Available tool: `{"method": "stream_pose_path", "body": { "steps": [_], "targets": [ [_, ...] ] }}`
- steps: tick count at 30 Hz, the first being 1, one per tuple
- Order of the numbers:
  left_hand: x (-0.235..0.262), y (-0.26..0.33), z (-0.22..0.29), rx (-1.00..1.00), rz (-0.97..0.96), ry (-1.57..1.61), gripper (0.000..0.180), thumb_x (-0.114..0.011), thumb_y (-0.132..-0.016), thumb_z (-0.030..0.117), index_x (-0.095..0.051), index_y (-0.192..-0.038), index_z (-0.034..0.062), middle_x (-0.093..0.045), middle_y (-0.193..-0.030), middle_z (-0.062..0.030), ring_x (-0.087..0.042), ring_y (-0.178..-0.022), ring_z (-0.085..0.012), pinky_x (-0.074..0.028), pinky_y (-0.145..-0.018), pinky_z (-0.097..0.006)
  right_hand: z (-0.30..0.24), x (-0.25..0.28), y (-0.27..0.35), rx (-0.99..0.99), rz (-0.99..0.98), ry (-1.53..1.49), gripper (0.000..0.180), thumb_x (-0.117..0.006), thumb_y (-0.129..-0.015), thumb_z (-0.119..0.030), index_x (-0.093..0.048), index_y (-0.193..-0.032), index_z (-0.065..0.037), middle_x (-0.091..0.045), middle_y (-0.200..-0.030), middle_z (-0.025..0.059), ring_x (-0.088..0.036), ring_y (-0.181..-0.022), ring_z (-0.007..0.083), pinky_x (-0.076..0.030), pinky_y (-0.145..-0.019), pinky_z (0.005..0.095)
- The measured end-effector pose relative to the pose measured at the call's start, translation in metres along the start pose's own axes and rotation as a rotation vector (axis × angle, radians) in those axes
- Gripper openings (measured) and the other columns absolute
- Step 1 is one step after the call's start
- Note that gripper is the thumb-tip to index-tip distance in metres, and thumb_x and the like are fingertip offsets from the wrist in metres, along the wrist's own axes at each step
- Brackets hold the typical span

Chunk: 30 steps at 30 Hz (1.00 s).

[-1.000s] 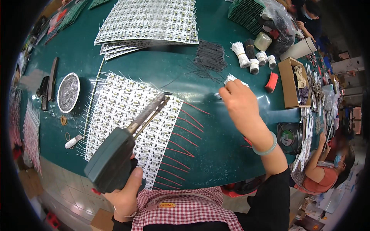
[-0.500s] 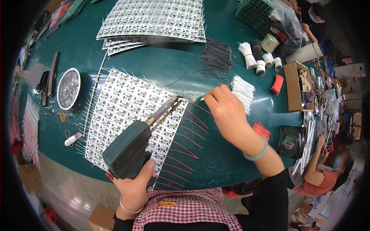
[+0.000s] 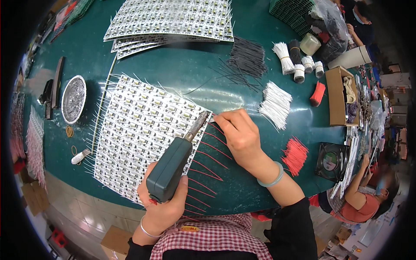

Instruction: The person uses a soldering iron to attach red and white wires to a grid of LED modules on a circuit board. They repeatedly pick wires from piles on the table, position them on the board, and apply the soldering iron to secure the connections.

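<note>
My left hand [image 3: 167, 207] grips a dark green soldering gun [image 3: 169, 170]. Its tip reaches the upper right corner of a white circuit board panel [image 3: 134, 134] covered in rows of small components. At that corner my right hand [image 3: 240, 134] is closed in a pinch, with a short thin wire end at the fingertips, mostly hidden. Red wires [image 3: 211, 176] stick out along the panel's right edge, below my right hand. Thin pale wires line its left and top edges. Loose white wires [image 3: 276, 106] and red wires [image 3: 295, 157] lie to the right of my right hand.
Beyond the panel lie stacked boards [image 3: 169, 19] and black wires [image 3: 247, 58]. A round dish [image 3: 73, 99] of grey metal-like material sits left. Bundled wires [image 3: 284, 58], a cardboard box [image 3: 340, 97] and a fan [image 3: 332, 161] stand right. Other people sit along the table's right side.
My right hand has moved left and down to the panel's corner. The soldering gun has swung more upright, its body shifting right. The view has shifted slightly.
</note>
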<state>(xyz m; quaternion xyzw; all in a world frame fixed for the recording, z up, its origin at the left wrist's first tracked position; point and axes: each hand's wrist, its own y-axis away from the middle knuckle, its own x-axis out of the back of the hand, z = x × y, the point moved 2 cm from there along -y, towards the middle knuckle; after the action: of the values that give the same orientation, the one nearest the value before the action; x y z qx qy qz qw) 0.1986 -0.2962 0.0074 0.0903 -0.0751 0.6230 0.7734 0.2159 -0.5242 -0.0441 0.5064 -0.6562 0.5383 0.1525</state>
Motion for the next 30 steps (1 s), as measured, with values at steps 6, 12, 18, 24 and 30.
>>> {"method": "stream_pose_path", "body": {
  "steps": [6,12,18,24,30],
  "targets": [
    [-0.006,0.000,-0.002,-0.006,0.037,0.000,0.022,-0.073,-0.079,-0.005,-0.066,-0.100,-0.0050,-0.064,-0.089,-0.0087,-0.060,-0.072,-0.0120,-0.048,-0.063,-0.026,0.001,-0.002,0.001,0.015,-0.005,0.011,0.031,-0.067,-0.069,0.004,-0.068,-0.099,0.006,-0.065,-0.093,0.0125,-0.061,-0.082,0.0266,-0.054,-0.065,0.0332],
    [-0.007,0.000,-0.004,-0.038,0.039,-0.035,0.019,-0.073,-0.078,-0.006,-0.067,-0.096,-0.0043,-0.064,-0.088,-0.0101,-0.060,-0.070,-0.0143,-0.047,-0.061,-0.027,0.001,-0.003,0.001,0.027,-0.005,0.029,0.032,-0.068,-0.068,0.004,-0.068,-0.099,0.006,-0.064,-0.094,0.0127,-0.061,-0.082,0.0264,-0.054,-0.065,0.0330],
    [-0.009,0.000,-0.003,-0.119,0.031,-0.099,0.018,-0.072,-0.077,-0.007,-0.068,-0.094,-0.0031,-0.064,-0.088,-0.0106,-0.062,-0.069,-0.0176,-0.048,-0.061,-0.029,-0.001,-0.002,-0.001,0.033,-0.008,0.051,0.032,-0.068,-0.067,0.003,-0.068,-0.099,0.007,-0.064,-0.094,0.0128,-0.061,-0.083,0.0263,-0.054,-0.065,0.0327],
    [-0.008,0.001,-0.001,-0.079,0.023,-0.115,0.017,-0.072,-0.078,-0.007,-0.068,-0.094,-0.0024,-0.063,-0.087,-0.0098,-0.061,-0.068,-0.0181,-0.048,-0.061,-0.029,-0.002,-0.002,-0.001,0.042,-0.008,0.064,0.033,-0.068,-0.067,0.003,-0.068,-0.099,0.008,-0.064,-0.093,0.0131,-0.061,-0.083,0.0262,-0.054,-0.065,0.0327],
    [-0.008,-0.002,0.006,-0.174,0.023,-0.205,0.016,-0.072,-0.078,-0.007,-0.068,-0.092,-0.0027,-0.061,-0.084,-0.0092,-0.059,-0.065,-0.0165,-0.046,-0.058,-0.029,-0.003,-0.002,-0.001,0.046,-0.014,0.075,0.033,-0.068,-0.067,0.003,-0.068,-0.099,0.008,-0.064,-0.093,0.0135,-0.061,-0.083,0.0265,-0.054,-0.065,0.0326]
  ]
}}
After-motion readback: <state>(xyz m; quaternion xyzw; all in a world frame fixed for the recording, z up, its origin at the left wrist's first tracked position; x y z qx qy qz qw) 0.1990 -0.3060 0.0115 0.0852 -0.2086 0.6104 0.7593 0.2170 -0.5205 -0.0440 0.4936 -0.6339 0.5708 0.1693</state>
